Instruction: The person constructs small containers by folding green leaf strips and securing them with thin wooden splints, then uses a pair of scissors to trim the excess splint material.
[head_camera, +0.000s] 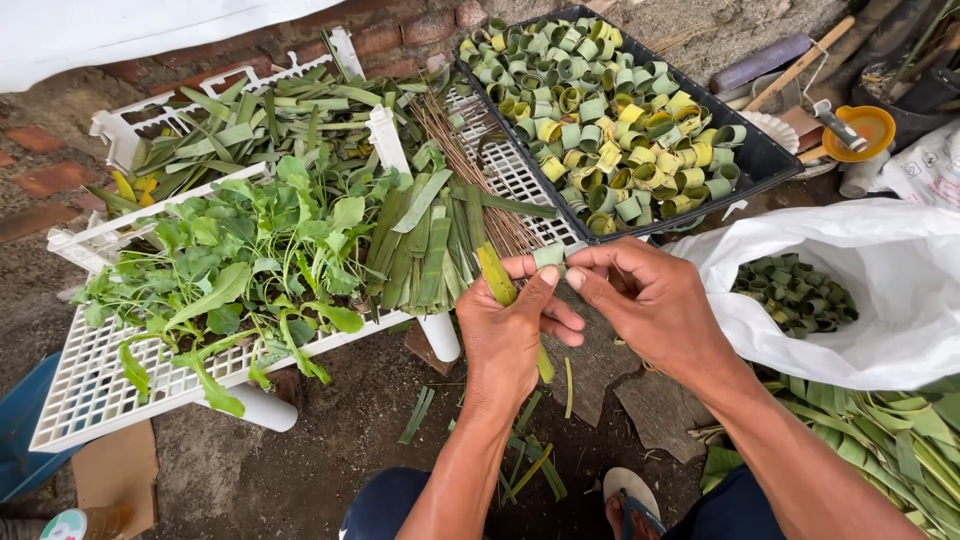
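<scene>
White slatted plastic rack (90, 400) fills the left half, tilted on white tube legs over bare dirt ground (300, 470). On it: a heap of loose leafy greens (240, 265) at front, a bundle of flat cut leaf strips (425, 250) just right of the greens, longer blade leaves (250, 115) piled at the rear, thin brown sticks (480, 170) fanned across the right end

White plastic sack (880, 280) at right, mouth open, dark green leaf rings (795, 295) inside. More long green leaves (880, 440) lie on the ground below it

Black tray (770, 160) top centre, touching the rack's right end, packed with rolled leaf rings (600, 110), green through yellow, most standing on end

Orange bowl (868, 130) with a tool across it, top right, past the tray

Right hand (655, 300): thumb and forefinger pinched shut on a small pale green leaf ring (548, 256)

Left hand (510, 330): thumb tip pressing the same ring from the other side, fingers curled closed around a yellow-green leaf strip (497, 275) that runs down through the palm and sticks out below it. Both hands meet at the ring, held in the air just off the rack's front right corner, near the tray's near edge

Leaf scraps (525, 455) scattered on the ground under the hands. Sandalled foot (630, 500) at bottom edge
</scene>
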